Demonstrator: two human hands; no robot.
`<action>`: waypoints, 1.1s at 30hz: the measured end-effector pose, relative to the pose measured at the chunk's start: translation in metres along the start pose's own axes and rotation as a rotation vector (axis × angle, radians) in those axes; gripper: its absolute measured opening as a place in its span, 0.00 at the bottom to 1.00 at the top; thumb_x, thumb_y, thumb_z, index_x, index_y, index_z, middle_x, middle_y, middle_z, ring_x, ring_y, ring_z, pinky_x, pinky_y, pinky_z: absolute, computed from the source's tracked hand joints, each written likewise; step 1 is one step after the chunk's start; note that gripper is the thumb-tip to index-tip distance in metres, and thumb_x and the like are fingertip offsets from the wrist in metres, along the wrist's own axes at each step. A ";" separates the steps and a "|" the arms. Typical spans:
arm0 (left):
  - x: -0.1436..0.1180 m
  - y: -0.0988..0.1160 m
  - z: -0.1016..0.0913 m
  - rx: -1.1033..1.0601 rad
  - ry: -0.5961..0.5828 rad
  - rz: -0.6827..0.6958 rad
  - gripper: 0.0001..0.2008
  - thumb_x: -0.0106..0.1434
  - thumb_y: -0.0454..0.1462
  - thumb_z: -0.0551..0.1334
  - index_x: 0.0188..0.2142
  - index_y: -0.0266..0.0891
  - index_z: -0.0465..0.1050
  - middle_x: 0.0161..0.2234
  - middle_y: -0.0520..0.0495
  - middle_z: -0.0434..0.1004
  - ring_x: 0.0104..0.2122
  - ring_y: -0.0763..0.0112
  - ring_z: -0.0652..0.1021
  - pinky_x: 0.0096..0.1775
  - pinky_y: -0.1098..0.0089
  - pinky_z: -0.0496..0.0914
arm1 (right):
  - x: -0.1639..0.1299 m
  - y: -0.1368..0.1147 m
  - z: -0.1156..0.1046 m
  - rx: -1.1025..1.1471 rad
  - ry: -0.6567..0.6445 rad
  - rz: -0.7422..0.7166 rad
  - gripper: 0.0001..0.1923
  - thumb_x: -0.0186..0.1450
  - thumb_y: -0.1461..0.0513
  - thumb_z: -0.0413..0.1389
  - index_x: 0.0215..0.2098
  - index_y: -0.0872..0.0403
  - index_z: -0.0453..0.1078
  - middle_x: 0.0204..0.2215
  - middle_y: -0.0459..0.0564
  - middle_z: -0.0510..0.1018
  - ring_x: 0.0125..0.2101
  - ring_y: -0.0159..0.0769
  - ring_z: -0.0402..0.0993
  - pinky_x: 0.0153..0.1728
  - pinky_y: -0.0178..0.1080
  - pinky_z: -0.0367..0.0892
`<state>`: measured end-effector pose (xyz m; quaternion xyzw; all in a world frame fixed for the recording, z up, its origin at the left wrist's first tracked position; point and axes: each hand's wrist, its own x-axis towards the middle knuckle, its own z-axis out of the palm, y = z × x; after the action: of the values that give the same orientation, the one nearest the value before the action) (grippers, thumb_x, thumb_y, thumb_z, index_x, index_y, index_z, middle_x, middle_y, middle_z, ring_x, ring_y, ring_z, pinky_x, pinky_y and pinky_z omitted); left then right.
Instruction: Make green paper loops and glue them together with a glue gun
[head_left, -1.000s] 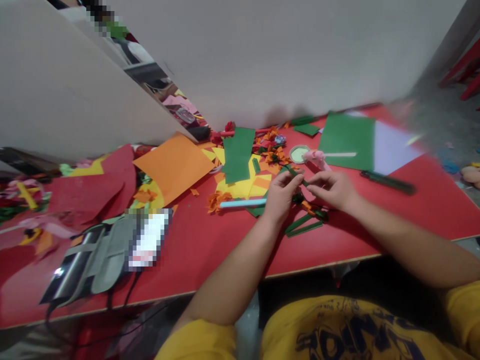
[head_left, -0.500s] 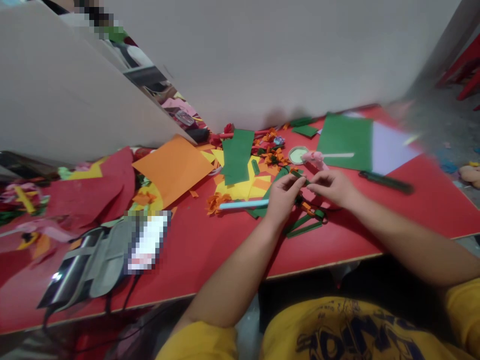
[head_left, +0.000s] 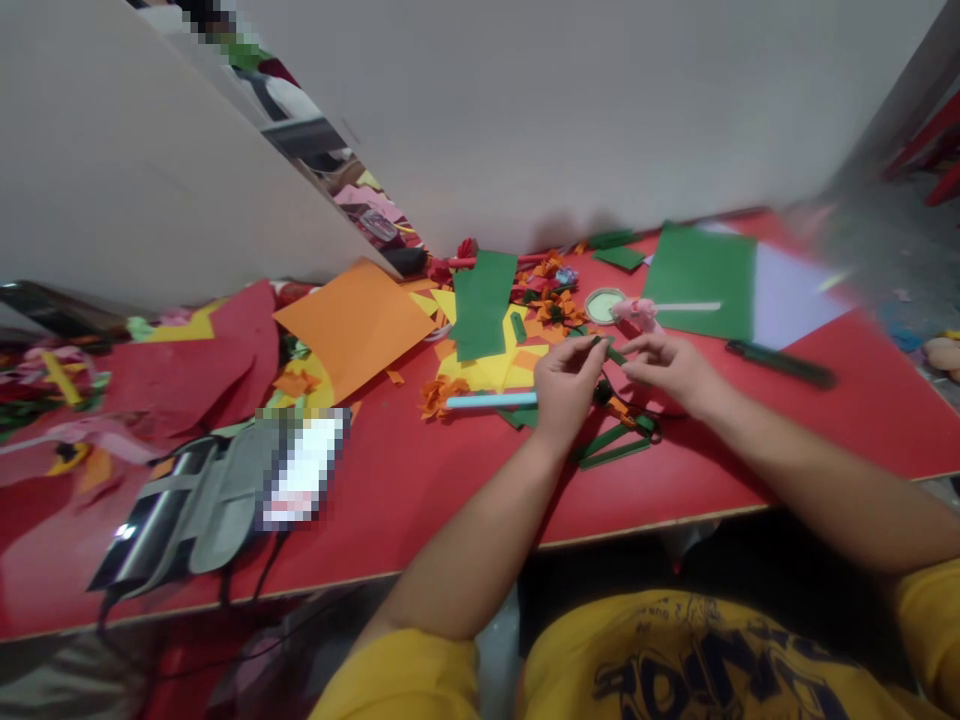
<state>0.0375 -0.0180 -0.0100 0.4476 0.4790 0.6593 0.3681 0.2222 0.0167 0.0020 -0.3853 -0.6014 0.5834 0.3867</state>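
My left hand and my right hand meet above the red table and pinch the two ends of a thin dark green paper strip. More green strips lie on the table just below my hands. A light blue straw lies to the left of my left hand. Behind my right hand rests a pink paper flower on a white stick, and next to it a round pale green lid.
Sheets of paper cover the table: orange, green, a large green one, yellow scraps, red sheets. A dark ruler lies right. A grey pouch with cables sits front left. White partitions stand behind.
Both hands have stayed together on the green strip, shifting slightly up and to the right in the view, while the fingers keep working it. The camera has shifted a little.
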 end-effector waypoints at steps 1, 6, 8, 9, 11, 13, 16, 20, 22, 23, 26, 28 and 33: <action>0.001 0.000 0.000 0.011 -0.001 0.011 0.16 0.64 0.50 0.78 0.39 0.40 0.88 0.36 0.45 0.88 0.36 0.67 0.84 0.42 0.66 0.80 | -0.001 0.000 0.001 0.017 0.005 -0.026 0.22 0.56 0.49 0.75 0.45 0.49 0.83 0.24 0.42 0.80 0.26 0.35 0.76 0.33 0.40 0.75; 0.002 -0.001 0.001 -0.040 -0.088 -0.180 0.20 0.61 0.52 0.80 0.39 0.39 0.86 0.33 0.49 0.84 0.30 0.72 0.80 0.33 0.72 0.75 | -0.005 -0.001 0.004 -0.222 0.040 -0.207 0.11 0.61 0.53 0.70 0.37 0.50 0.86 0.32 0.49 0.87 0.30 0.37 0.78 0.37 0.42 0.76; 0.001 -0.002 0.001 -0.086 -0.117 -0.278 0.21 0.58 0.53 0.81 0.38 0.39 0.85 0.33 0.50 0.83 0.29 0.74 0.79 0.32 0.73 0.74 | -0.006 0.000 0.003 -0.279 0.045 -0.190 0.11 0.62 0.52 0.69 0.36 0.51 0.86 0.31 0.51 0.88 0.30 0.39 0.79 0.36 0.43 0.77; 0.001 -0.002 0.001 -0.097 -0.119 -0.308 0.22 0.57 0.53 0.82 0.38 0.40 0.85 0.33 0.50 0.83 0.29 0.74 0.78 0.32 0.73 0.74 | -0.006 0.001 0.003 -0.277 0.034 -0.178 0.12 0.63 0.52 0.69 0.37 0.51 0.87 0.31 0.51 0.88 0.30 0.39 0.80 0.37 0.43 0.77; 0.002 -0.003 0.001 -0.088 -0.097 -0.315 0.22 0.55 0.53 0.82 0.37 0.40 0.85 0.34 0.50 0.83 0.28 0.75 0.78 0.32 0.73 0.74 | -0.006 0.002 0.000 -0.239 -0.019 -0.184 0.13 0.64 0.53 0.66 0.39 0.51 0.88 0.33 0.52 0.89 0.32 0.40 0.82 0.39 0.43 0.79; 0.005 -0.004 -0.001 -0.053 -0.082 -0.276 0.21 0.55 0.53 0.82 0.35 0.40 0.85 0.33 0.50 0.84 0.30 0.73 0.78 0.33 0.72 0.73 | -0.004 0.002 -0.003 -0.230 -0.099 -0.260 0.15 0.65 0.56 0.62 0.44 0.50 0.88 0.38 0.51 0.89 0.34 0.39 0.83 0.41 0.42 0.80; 0.008 -0.004 -0.004 0.003 -0.120 -0.203 0.20 0.59 0.53 0.81 0.32 0.40 0.84 0.30 0.50 0.81 0.32 0.70 0.79 0.34 0.71 0.73 | -0.003 -0.001 -0.006 -0.356 -0.146 -0.442 0.18 0.64 0.61 0.62 0.49 0.47 0.88 0.42 0.51 0.89 0.37 0.39 0.83 0.44 0.43 0.80; 0.005 0.003 -0.007 0.085 -0.241 -0.108 0.20 0.69 0.53 0.73 0.30 0.41 0.81 0.27 0.50 0.78 0.30 0.68 0.77 0.34 0.69 0.71 | -0.007 -0.011 -0.012 -0.468 -0.097 -0.597 0.10 0.69 0.59 0.63 0.43 0.44 0.88 0.38 0.50 0.87 0.36 0.41 0.82 0.41 0.45 0.79; 0.000 0.011 -0.008 0.202 -0.349 -0.004 0.18 0.74 0.51 0.68 0.34 0.42 0.83 0.29 0.49 0.80 0.31 0.66 0.78 0.36 0.67 0.70 | -0.013 -0.021 -0.016 -0.477 -0.014 -0.637 0.08 0.71 0.56 0.64 0.40 0.43 0.88 0.36 0.51 0.84 0.36 0.42 0.80 0.41 0.47 0.78; -0.003 0.016 -0.008 0.284 -0.447 0.068 0.16 0.76 0.49 0.67 0.36 0.43 0.84 0.32 0.48 0.82 0.32 0.65 0.79 0.37 0.66 0.71 | -0.016 -0.027 -0.018 -0.480 0.056 -0.665 0.08 0.72 0.55 0.64 0.39 0.43 0.87 0.36 0.51 0.82 0.36 0.43 0.79 0.42 0.48 0.78; -0.012 0.030 -0.006 0.528 -0.904 0.335 0.07 0.71 0.45 0.73 0.42 0.45 0.87 0.40 0.44 0.85 0.41 0.59 0.81 0.46 0.61 0.73 | -0.027 -0.041 -0.024 -0.450 0.243 -0.815 0.07 0.72 0.53 0.65 0.38 0.42 0.85 0.35 0.52 0.78 0.37 0.45 0.76 0.45 0.52 0.78; -0.017 0.034 -0.004 0.700 -1.074 0.462 0.10 0.69 0.45 0.76 0.44 0.44 0.87 0.45 0.41 0.85 0.47 0.54 0.81 0.49 0.59 0.73 | -0.030 -0.046 -0.026 -0.419 0.260 -0.900 0.07 0.73 0.54 0.65 0.38 0.42 0.85 0.35 0.52 0.78 0.36 0.44 0.76 0.45 0.52 0.78; -0.019 0.028 -0.003 0.912 -1.043 0.507 0.04 0.71 0.37 0.73 0.44 0.41 0.86 0.46 0.40 0.85 0.49 0.52 0.82 0.47 0.59 0.73 | -0.024 -0.041 -0.021 -0.440 0.188 -0.824 0.07 0.73 0.54 0.66 0.37 0.44 0.85 0.35 0.51 0.83 0.34 0.42 0.79 0.44 0.50 0.79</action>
<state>0.0396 -0.0442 0.0120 0.9084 0.3502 0.1611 0.1617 0.2504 0.0022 0.0427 -0.2385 -0.7758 0.2026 0.5478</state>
